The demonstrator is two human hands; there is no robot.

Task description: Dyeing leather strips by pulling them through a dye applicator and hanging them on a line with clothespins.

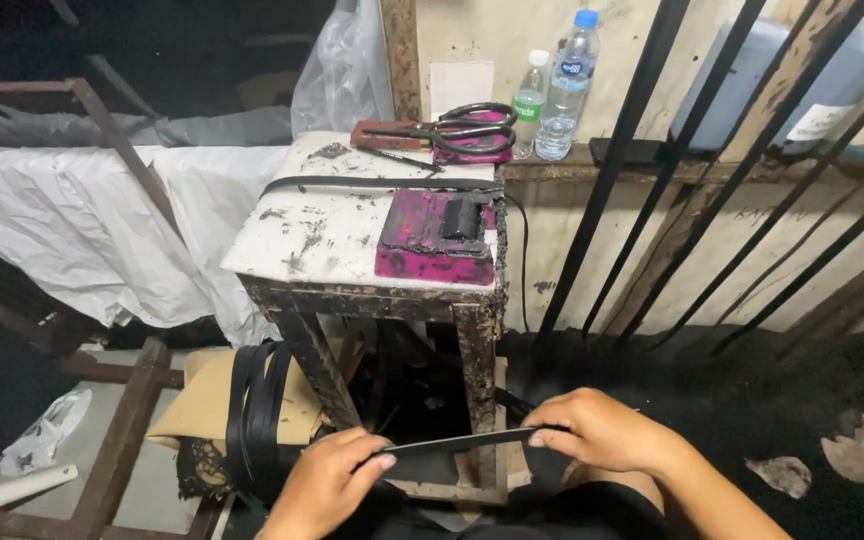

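Note:
My left hand point(327, 482) and my right hand point(600, 430) each pinch one end of a thin black strap point(457, 442), held level and taut low in front of a stained white stool-like table point(307, 235). On that table lie a magenta ink-stained block point(422, 240) with a small black piece on top, another black strap point(372, 183) across the middle, and large black scissors point(457, 128) at the back. A bundle of black straps point(257, 410) hangs over brown cardboard to the left of my left hand.
Two clear plastic water bottles point(552, 95) stand on a ledge behind the table. Black metal bars point(642, 170) lean against the wall at right. White plastic sheeting point(82, 220) drapes over a frame at left. A rusty metal frame point(122, 430) lies on the floor at left.

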